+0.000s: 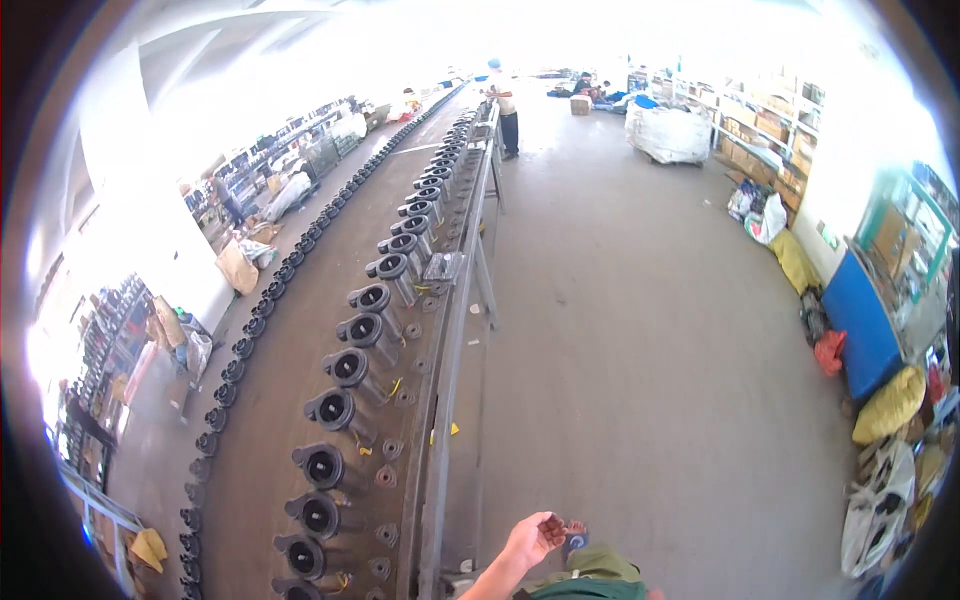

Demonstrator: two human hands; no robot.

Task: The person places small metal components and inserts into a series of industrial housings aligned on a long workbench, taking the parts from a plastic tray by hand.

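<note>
My left hand (535, 540) hangs low beside my body, to the right of the long bench. Its fingers are loosely curled and stained dark, and I see nothing in them. Nearest to it on the bench stands a row of grey metal cylinder housings (320, 515) with dark round openings and side lugs, running away from me. Small flat flange-like parts (387, 535) lie along the bench edge beside them. A small patch of skin shows at the lower edge right of my green clothing (590, 588); my right hand itself cannot be seen.
A metal rail (440, 440) borders the bench on the right. Dark round parts (232, 370) line its far left side. A person (505, 105) stands at the far end. Right of the floor are a large white sack (668, 133), shelves, a blue panel (862, 325) and yellow bags (888, 405).
</note>
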